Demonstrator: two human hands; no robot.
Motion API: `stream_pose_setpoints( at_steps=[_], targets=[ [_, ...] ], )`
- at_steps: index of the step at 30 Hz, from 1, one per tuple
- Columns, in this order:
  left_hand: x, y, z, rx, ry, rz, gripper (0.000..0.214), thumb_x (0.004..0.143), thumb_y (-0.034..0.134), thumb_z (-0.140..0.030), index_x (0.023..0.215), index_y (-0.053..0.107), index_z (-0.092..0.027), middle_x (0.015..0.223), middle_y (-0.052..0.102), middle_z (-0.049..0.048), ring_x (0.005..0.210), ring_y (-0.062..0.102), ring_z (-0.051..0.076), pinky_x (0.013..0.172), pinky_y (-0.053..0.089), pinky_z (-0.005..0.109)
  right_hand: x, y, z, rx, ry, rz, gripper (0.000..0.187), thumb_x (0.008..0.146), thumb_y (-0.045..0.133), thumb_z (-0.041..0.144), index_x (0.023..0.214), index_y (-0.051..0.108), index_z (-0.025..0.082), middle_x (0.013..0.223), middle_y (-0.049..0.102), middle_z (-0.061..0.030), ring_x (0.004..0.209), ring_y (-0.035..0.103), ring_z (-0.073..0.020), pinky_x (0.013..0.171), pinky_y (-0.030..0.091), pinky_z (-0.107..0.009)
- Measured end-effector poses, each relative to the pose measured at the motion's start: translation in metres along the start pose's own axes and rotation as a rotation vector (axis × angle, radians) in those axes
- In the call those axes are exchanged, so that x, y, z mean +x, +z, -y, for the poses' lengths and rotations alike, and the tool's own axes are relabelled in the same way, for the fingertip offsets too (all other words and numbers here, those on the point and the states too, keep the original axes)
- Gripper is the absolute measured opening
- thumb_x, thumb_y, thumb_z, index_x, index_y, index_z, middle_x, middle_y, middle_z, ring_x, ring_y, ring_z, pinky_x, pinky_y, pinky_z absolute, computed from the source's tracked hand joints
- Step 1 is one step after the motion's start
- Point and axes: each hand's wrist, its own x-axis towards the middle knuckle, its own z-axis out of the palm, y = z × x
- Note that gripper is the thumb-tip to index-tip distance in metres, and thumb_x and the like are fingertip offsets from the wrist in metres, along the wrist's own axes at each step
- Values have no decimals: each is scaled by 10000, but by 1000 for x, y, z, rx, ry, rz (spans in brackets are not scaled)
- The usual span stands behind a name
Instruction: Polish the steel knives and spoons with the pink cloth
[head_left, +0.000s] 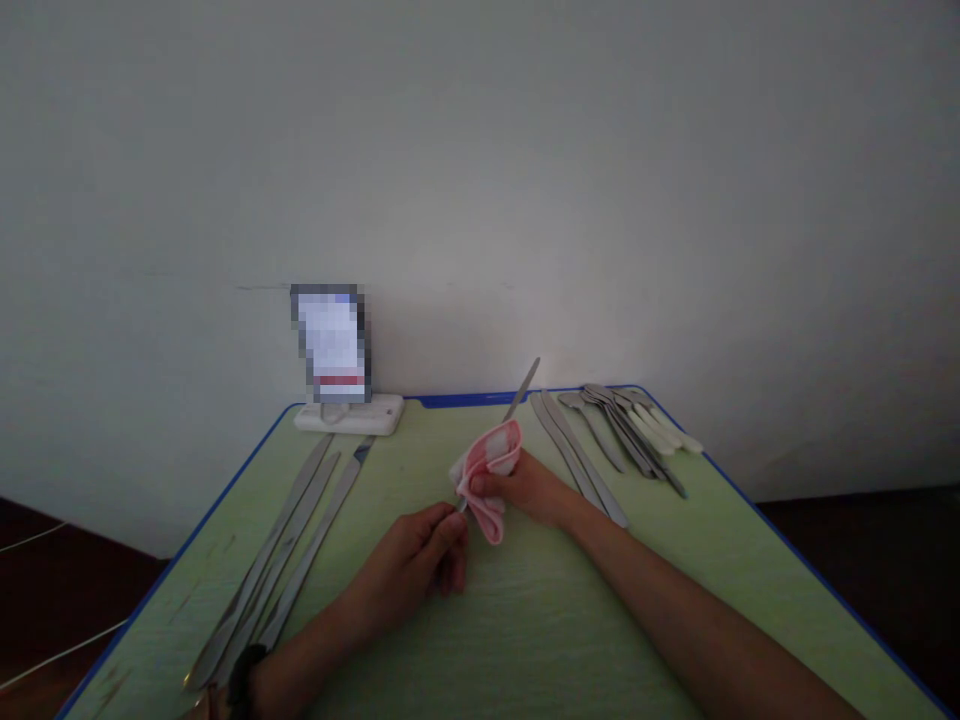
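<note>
Pinched in my left hand (pixel 427 548) is the lower end of a table knife (pixel 523 388), which slants up and away to the right. A pink and white cloth (pixel 491 465) is folded around the middle of that knife. My right hand (pixel 517 487) is closed on the cloth, with its thumb pressed on top; its other fingers are mostly hidden. Several more knives (pixel 300 510) lie left of my left hand, partly behind my wrist. Two knives (pixel 574 455) lie just beyond my right forearm.
A blurred phone (pixel 332 345) leans upright on a white stand (pixel 352 415) at the back left. Several spoons (pixel 622 425) and some white-handled cutlery (pixel 664 430) lie at the back right. The green table (pixel 480 650) has a blue edge and meets a plain wall (pixel 480 180).
</note>
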Motion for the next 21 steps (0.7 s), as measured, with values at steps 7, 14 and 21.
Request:
stream_pose_setpoints(
  at_steps=[7, 14, 21],
  targets=[
    [2, 0, 3, 18, -16, -33, 409, 887, 372, -538, 754, 512, -177, 518, 539, -40, 438, 443, 95, 440, 347, 201, -1, 6, 1, -68, 28, 12, 289, 586, 758, 392, 654, 607, 156, 634, 580, 19, 597, 491, -108, 596, 398, -239],
    [2, 1, 4, -1, -20, -42, 413, 883, 375, -544, 750, 507, -176, 520, 541, -40, 431, 448, 92, 432, 350, 197, -3, 8, 3, -118, 25, 12, 286, 599, 753, 401, 653, 609, 161, 644, 586, 16, 603, 499, -111, 593, 409, -237],
    [1, 1, 3, 11, -5, -48, 419, 885, 365, -545, 725, 500, -182, 511, 537, -38, 426, 449, 95, 430, 361, 199, -1, 7, 1, -98, 20, 18, 291, 600, 753, 401, 661, 603, 158, 637, 580, 20, 588, 491, -104, 592, 405, -235]
  ],
)
